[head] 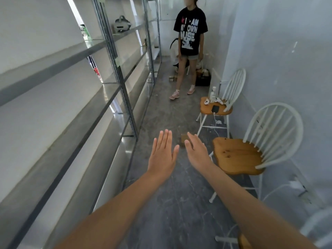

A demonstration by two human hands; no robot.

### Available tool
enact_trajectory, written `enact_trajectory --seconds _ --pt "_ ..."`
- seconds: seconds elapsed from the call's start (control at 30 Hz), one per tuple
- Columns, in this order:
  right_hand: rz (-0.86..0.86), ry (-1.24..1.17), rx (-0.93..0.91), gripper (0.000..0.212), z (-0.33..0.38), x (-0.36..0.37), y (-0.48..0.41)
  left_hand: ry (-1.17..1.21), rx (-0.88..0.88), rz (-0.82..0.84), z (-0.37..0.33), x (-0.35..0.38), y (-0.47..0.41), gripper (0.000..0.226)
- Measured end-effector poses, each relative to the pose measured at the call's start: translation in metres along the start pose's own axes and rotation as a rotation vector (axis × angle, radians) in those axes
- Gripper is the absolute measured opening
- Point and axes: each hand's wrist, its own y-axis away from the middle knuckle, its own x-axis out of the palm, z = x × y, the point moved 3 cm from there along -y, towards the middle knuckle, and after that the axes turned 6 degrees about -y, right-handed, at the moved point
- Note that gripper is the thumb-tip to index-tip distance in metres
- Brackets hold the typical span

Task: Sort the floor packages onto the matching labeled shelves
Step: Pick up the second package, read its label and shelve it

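Narrow storeroom aisle seen from the head camera, with grey concrete floor (pixel 161 114) running ahead between metal shelving (pixel 115 51) along the left wall and chairs along the right. Both arms reach forward and down over the floor: the left hand (pixel 162 155) and the right hand (pixel 196 153) are each flat, fingers straight and together, palms down, and neither has hold of anything. One small brown package (pixel 183 137) lies on the floor just beyond the fingertips, showing in the gap between the two hands and partly covered by the right hand, which is the nearer of the two; the coming reach therefore runs forward and slightly right. With so much of the package hidden, its long axis cannot be read with confidence. A cluster of further small boxes (pixel 172 79) sits well apart at the far end, by the feet of a standing person (pixel 190 33). Counts: two hands, one near package, one far cluster, two whole chairs, the near chair (pixel 237 155) bare and the far chair (pixel 215 108) carrying a phone (pixel 215 109), plus the edge of a third chair at lower right
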Motion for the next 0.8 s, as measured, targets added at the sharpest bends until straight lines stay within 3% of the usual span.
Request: enact_trajectory --seconds 0.8 --pt "-0.059 0.077 0.18 0.05 0.016 0.043 -0.113 0.138 0.127 0.058 0.073 0.022 -0.135 0.06"
